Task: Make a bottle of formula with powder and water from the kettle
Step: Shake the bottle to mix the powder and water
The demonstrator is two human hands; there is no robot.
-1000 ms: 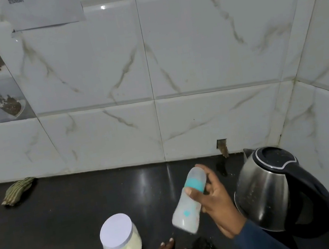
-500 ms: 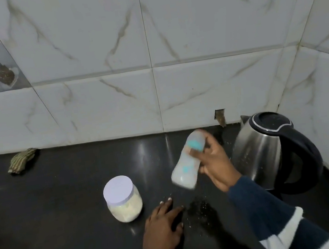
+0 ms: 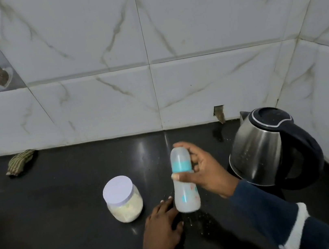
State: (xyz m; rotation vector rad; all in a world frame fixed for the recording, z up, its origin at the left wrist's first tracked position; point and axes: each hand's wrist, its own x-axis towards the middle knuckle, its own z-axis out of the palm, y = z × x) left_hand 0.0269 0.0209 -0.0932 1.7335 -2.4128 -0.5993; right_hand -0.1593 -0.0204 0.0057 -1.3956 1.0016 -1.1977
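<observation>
A capped baby bottle [image 3: 185, 193] with a teal collar stands nearly upright over the black counter [image 3: 64, 203], filled with pale milky liquid. My right hand [image 3: 203, 169] is wrapped around its upper part at the collar. My left hand [image 3: 163, 230] lies flat on the counter just left of the bottle's base, fingers spread, holding nothing. A clear jar of cream powder [image 3: 124, 198] with a white lid stands to the left of the bottle. The steel kettle [image 3: 269, 149] with a black lid and handle sits at the right.
White marble tiled walls close the back and the right side, meeting in a corner behind the kettle. A crumpled striped cloth [image 3: 20, 162] lies at the back left by the wall. Specks of spilled powder [image 3: 199, 221] dot the counter in front of the bottle.
The bottle went from tilted and raised to nearly upright and lower over the counter, still in my right hand. My left hand stayed flat on the counter. The camera tipped downward.
</observation>
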